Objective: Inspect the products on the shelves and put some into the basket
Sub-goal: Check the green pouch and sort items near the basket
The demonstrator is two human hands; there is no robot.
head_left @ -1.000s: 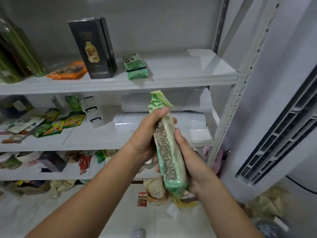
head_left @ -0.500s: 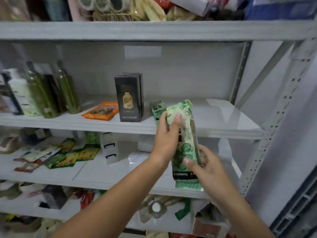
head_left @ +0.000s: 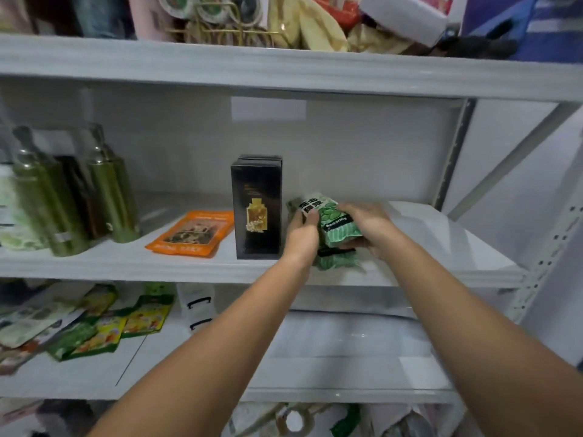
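Hands: our left hand point(head_left: 301, 230) and right hand point(head_left: 367, 227) curl around a green packet point(head_left: 336, 222) | Place: just right of the black box point(head_left: 256, 209), above the shelf point(head_left: 426, 247), over a second green packet point(head_left: 337, 261)

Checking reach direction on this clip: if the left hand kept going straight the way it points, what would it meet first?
Probably the shelf's back wall. The left hand points up and away, gripping the green packet beside the black box; depth is unclear.

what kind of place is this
Probably a small shop or stockroom: white metal shelves hold packaged goods, such as green bottles, a black box and an orange pouch. Both hands hold a green packet.
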